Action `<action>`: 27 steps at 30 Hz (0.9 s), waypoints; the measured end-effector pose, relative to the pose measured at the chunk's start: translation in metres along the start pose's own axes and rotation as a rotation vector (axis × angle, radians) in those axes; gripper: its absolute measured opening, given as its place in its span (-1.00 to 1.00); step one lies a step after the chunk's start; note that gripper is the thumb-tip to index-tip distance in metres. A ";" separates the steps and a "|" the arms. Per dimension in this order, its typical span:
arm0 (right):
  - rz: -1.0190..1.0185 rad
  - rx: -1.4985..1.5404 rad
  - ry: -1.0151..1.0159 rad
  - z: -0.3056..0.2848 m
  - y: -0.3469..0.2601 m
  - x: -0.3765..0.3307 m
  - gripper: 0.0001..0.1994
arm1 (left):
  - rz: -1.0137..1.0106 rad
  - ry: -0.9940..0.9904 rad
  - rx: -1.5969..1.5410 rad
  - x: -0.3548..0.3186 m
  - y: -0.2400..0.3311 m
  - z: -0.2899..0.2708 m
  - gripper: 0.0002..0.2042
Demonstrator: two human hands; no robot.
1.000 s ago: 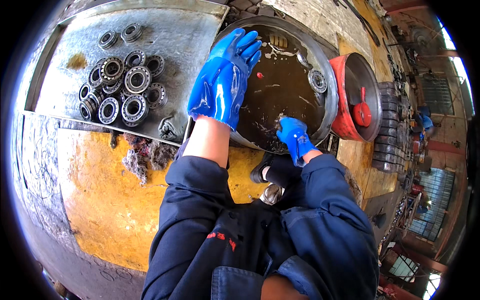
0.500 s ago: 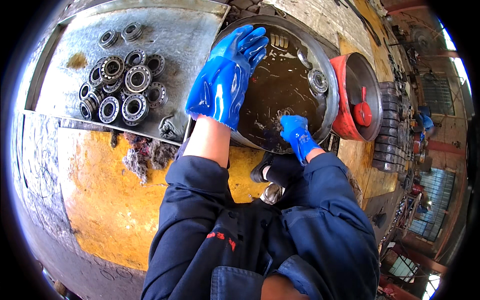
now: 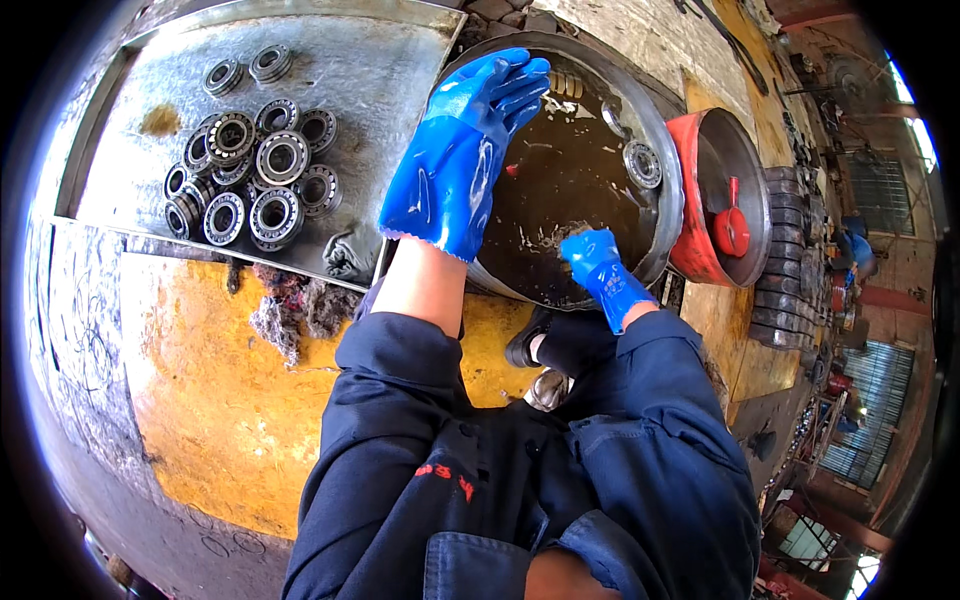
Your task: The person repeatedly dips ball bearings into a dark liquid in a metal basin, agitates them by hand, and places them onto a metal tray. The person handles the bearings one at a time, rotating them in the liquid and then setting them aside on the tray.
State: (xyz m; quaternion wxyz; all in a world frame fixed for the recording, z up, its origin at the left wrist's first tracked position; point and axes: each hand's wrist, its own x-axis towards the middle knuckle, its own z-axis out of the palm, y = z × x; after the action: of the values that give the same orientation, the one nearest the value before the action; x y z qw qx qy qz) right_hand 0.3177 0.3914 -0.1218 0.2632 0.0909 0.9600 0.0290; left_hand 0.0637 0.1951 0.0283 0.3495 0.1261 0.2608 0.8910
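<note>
The round basin (image 3: 668,205) holds dark liquid (image 3: 570,185); over its left edge the left hand (image 3: 480,97) hangs empty-looking, fingers extended. Beside the near edge the right hand (image 3: 594,256) curls; whether it grips anything I cannot tell. Low, gentle strokes should limit splashing, clear of the bearing (image 3: 636,176) by the right edge.

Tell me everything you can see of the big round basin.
The round basin looks like dull grey metal, with a curved wall. It stands between the tray and the red tub. Murky brown liquid, streaked with pale patches, hides its bottom; a bearing sits near the right wall. The left hand, gloved in blue, covers part of its left side; the right hand is at its near side. Whether either touches it is unclear.
</note>
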 end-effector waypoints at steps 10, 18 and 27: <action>0.481 0.634 0.048 -0.004 -0.004 -0.007 -0.73 | -0.009 0.021 -0.071 0.004 -0.007 -0.007 -0.58; 0.085 0.162 -0.158 -0.033 0.000 0.006 -0.74 | -0.032 0.088 -0.075 0.003 -0.007 -0.008 -0.60; 0.140 0.028 -0.078 -0.029 -0.015 -0.001 -0.72 | -0.055 0.115 -0.125 0.007 -0.015 -0.012 -0.60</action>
State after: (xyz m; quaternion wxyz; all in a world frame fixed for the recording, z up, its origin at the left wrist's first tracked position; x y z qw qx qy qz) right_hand 0.3007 0.3761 -0.0978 0.2966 0.1628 0.9405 0.0302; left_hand 0.0621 0.2048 0.0104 0.3657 0.0457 0.2277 0.9013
